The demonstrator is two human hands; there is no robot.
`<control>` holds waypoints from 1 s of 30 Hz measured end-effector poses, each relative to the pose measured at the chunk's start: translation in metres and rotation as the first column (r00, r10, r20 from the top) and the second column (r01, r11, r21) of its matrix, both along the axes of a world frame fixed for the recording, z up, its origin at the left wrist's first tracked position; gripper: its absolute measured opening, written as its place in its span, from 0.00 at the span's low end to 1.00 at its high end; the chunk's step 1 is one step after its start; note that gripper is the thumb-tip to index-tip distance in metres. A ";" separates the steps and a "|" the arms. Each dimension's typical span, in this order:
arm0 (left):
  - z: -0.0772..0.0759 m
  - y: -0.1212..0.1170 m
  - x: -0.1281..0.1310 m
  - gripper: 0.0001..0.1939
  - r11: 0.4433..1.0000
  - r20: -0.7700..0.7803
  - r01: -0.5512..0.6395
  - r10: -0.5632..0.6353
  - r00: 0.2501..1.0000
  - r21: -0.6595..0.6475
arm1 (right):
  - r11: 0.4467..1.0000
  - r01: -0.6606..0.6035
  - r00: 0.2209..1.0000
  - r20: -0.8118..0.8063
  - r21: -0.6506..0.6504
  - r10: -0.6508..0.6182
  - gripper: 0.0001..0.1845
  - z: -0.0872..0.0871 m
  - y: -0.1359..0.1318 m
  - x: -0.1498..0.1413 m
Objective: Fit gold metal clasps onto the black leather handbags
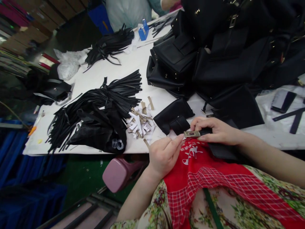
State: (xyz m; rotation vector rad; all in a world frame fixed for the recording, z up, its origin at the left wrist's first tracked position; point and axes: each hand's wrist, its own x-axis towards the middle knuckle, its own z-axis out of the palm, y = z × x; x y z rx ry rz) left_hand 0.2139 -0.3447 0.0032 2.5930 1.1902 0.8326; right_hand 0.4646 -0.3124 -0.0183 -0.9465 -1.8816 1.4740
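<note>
A gold-coloured metal clasp (pixel 192 134) with a dark centre sits at the end of a black strap, just in front of my red apron. My right hand (pixel 220 131) is closed around the strap, its thumb and fingers close behind the clasp. At the clasp's left end, the fingertips of my left hand (pixel 166 152) are pinched together; whatever lies between them is too small to make out. Black leather-like material (pixel 222 152) hangs below my right hand. Just beyond the clasp, a small black pouch (pixel 175 114) lies on the white table (pixel 135 148).
Black handbags (pixel 173 60) crowd the right and back. Bundles of black strips (pixel 97 95) and a black bag (pixel 97 130) occupy the left side, near paper scraps (pixel 140 122). A blue tape dispenser (pixel 143 31) stands farther back. Below the edge is a pink stool (pixel 116 175).
</note>
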 end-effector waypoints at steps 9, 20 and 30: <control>0.002 0.010 0.009 0.14 0.964 -0.313 0.155 -0.083 0.946 0.214 | 0.998 0.055 0.998 -0.033 -0.015 -0.055 0.14 -0.005 -0.001 0.000; 0.005 0.014 0.015 0.14 0.919 -0.399 0.233 -0.094 0.912 0.317 | 0.988 0.095 0.990 -0.091 -0.121 -0.106 0.17 -0.002 0.002 0.003; -0.002 0.017 0.022 0.07 0.963 -0.273 0.123 -0.055 0.960 0.239 | 0.994 0.054 0.994 -0.091 -0.095 -0.063 0.16 -0.001 0.002 0.005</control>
